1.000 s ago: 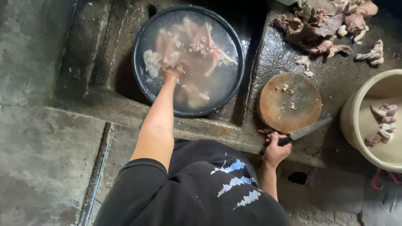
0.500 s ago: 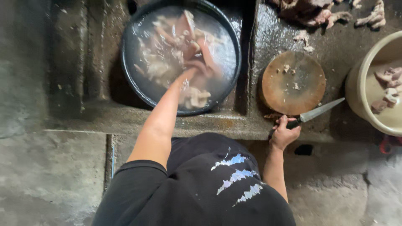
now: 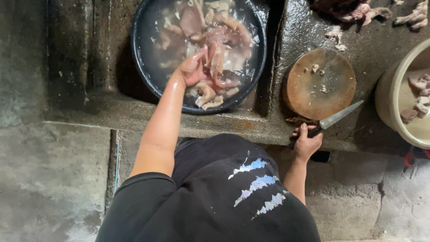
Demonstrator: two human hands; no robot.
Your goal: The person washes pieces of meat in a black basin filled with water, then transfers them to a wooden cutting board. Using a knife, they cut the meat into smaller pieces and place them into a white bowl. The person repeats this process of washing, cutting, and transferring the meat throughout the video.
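Fingers of the left hand (image 3: 193,67) curl loosely around a pale strip of meat (image 3: 218,60), lifted over the dark basin (image 3: 143,71) of cloudy water near the wet concrete counter's (image 3: 295,27) front edge. Further along that edge, the right hand (image 3: 307,142) is clenched on a knife (image 3: 336,120), blade beside the round wooden chopping block (image 3: 321,84). A cream bucket (image 3: 390,96) stands at the counter's right end, grey concrete floor (image 3: 49,179) below.
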